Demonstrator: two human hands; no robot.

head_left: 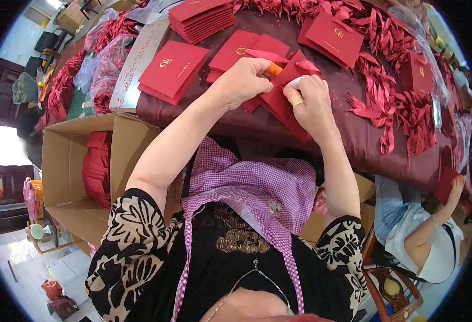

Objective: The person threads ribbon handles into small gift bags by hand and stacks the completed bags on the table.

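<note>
Between my hands is a flat red paper gift bag [283, 110], tilted at the table's near edge, with a shiny red ribbon [306, 66] at its top. My left hand [242, 85], an orange cover on one fingertip, pinches at the bag's upper left edge. Opposite it, my right hand [312, 101] is closed on the upper right part of the bag; a tan band wraps one finger and a white cover is on another. My fingers hide the exact grip on the ribbon. Just behind lie more red bags [236, 51] with gold print.
Stacked red bags [202, 20] and loose red ribbons [378, 88] cover much of the dark tablecloth [225, 126]. An open cardboard box [131, 145] holding red bags stands at my left. At the right, another person [421, 231] sits with a hand on something red.
</note>
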